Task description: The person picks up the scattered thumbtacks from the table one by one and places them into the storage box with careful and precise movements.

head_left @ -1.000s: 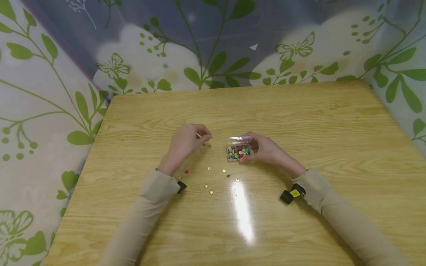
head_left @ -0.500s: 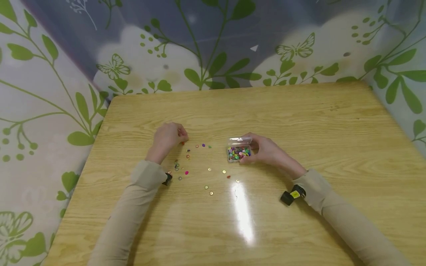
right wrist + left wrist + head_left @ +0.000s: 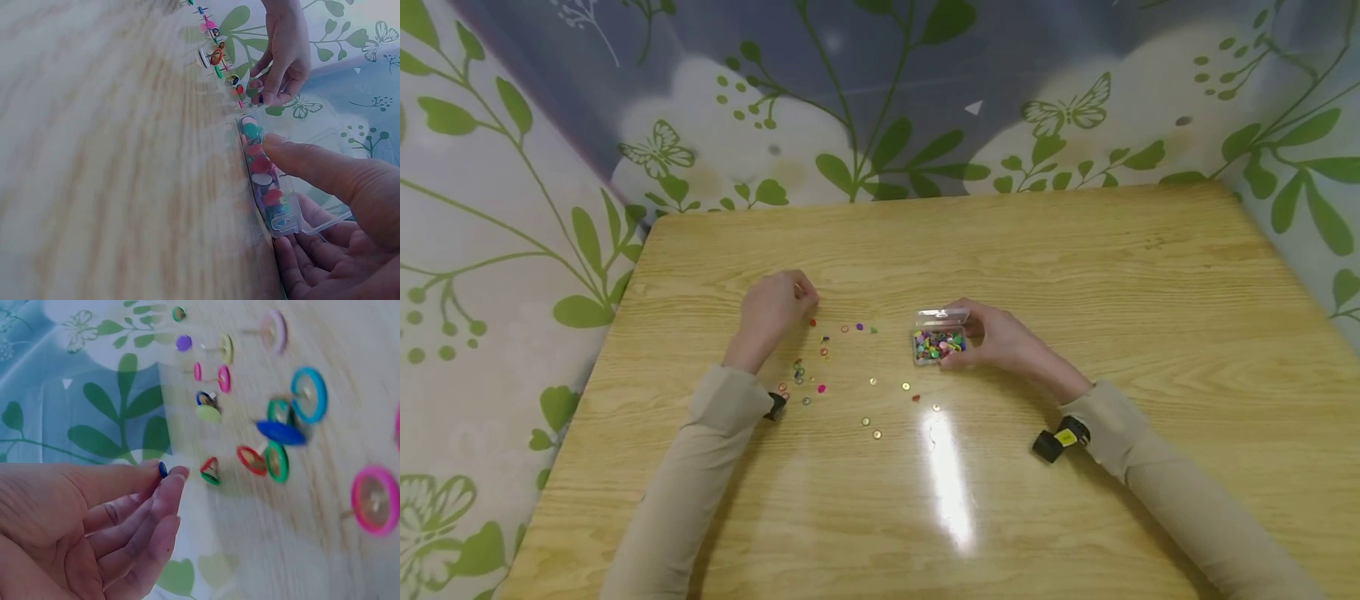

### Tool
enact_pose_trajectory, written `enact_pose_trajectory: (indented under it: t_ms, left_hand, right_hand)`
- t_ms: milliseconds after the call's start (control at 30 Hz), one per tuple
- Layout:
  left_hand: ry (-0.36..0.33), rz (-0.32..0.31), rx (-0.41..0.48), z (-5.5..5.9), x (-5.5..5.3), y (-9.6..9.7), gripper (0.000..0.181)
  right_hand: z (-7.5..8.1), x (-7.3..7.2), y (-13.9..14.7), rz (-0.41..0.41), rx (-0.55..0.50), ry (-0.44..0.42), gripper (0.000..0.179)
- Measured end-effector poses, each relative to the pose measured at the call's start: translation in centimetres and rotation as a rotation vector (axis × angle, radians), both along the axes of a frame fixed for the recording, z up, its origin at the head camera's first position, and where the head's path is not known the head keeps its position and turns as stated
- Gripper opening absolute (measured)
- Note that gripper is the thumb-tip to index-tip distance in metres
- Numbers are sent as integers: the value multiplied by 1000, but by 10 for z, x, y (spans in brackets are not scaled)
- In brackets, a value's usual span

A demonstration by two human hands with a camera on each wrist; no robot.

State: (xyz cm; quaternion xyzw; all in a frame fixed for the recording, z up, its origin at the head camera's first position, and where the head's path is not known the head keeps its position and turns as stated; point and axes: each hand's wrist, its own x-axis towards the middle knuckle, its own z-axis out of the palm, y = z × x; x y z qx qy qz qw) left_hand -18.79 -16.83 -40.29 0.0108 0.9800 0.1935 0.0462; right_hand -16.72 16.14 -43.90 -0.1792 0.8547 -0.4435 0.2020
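Note:
My left hand (image 3: 772,308) hovers at the far left end of the scattered thumbtacks. Between thumb and forefinger it pinches a blue thumbtack (image 3: 163,470), mostly covered by the fingertips. A red-and-green pair of thumbtacks (image 3: 210,471) lies just past those fingertips in the left wrist view. My right hand (image 3: 1003,340) grips a small clear plastic box (image 3: 285,224) from its right side, thumb along the near edge. The box's hinged lid (image 3: 942,317) stands raised, and multicoloured thumbtacks (image 3: 938,344) fill the inside.
Several loose thumbtacks lie point-up or tilted on the wooden table (image 3: 1075,275), including a magenta one (image 3: 822,388), a red one (image 3: 916,398) and a brass-coloured one (image 3: 877,434). A patterned wall covering (image 3: 880,108) rises behind the table's far edge.
My left hand has moved left, away from the box, then slightly up off a red thumbtack that now shows below its fingertips. The right hand and box stay in place.

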Motion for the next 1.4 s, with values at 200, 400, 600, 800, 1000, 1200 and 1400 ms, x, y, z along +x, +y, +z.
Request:
enact_pose_trajectory:
  t_ms: [200,400,600,800,1000,1200,1400]
  left_hand:
    - [7,-57,108,6,12,11,14]
    - [60,-183,172,8,27,32,11]
    - [83,-314,197,10,40,61,10]
    - [82,-399,217,13,48,87,10]
    - [123,-397,212,10,50,102,11]
    - [167,-397,208,5,51,106,15]
    - [133,-363,205,6,51,103,18]
  right_hand:
    - [2,1,0,1,12,7,70]
    - [2,1,0,-1,10,5,70]
    - [2,2,-1,-2,0,0,71]
    - [3,1,-1,7,-9,9,69]
    - [4,1,-1,19,-13,14,68]
    - [3,1,-1,22,-8,16,68]
    - [1,0,0,7,2,17,67]
